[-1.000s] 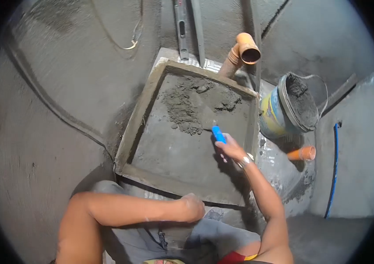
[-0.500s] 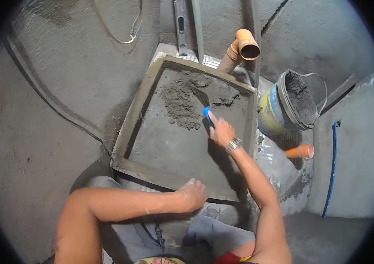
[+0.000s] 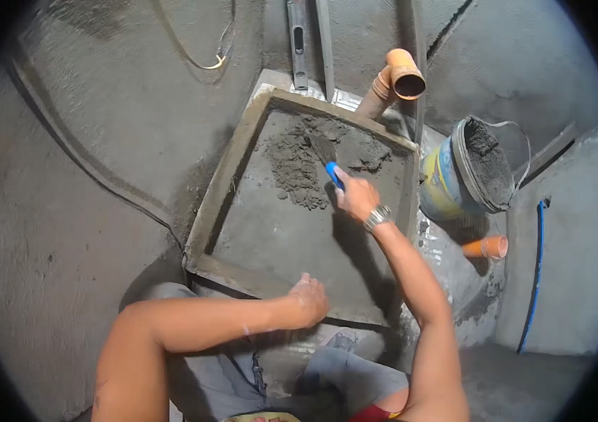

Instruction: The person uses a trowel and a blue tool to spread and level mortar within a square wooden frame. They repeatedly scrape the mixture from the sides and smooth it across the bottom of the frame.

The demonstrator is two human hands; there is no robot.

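A square basin with raised mortar edges (image 3: 230,176) lies in front of me. My right hand (image 3: 358,198), with a metal watch on the wrist, grips the blue handle of a trowel (image 3: 334,174). The trowel's blade rests in the rough wet mortar (image 3: 297,172) in the far part of the basin. At the near edge, my left hand (image 3: 309,301) is on the rim with its fingers curled; its palm side is hidden, and I cannot make out anything in it.
To the right of the basin a bucket of mortar (image 3: 446,176) stands tilted. An orange pipe elbow (image 3: 402,70) rises behind the rim, and a short orange pipe (image 3: 487,247) sticks out at right. A level (image 3: 299,49) leans on the back wall. A blue tube (image 3: 538,274) hangs at right.
The view has shifted slightly, moving the basin a little right and down in the picture. The trowel blade has moved slightly left within the mortar. My left hand sits slightly higher on the near rim.
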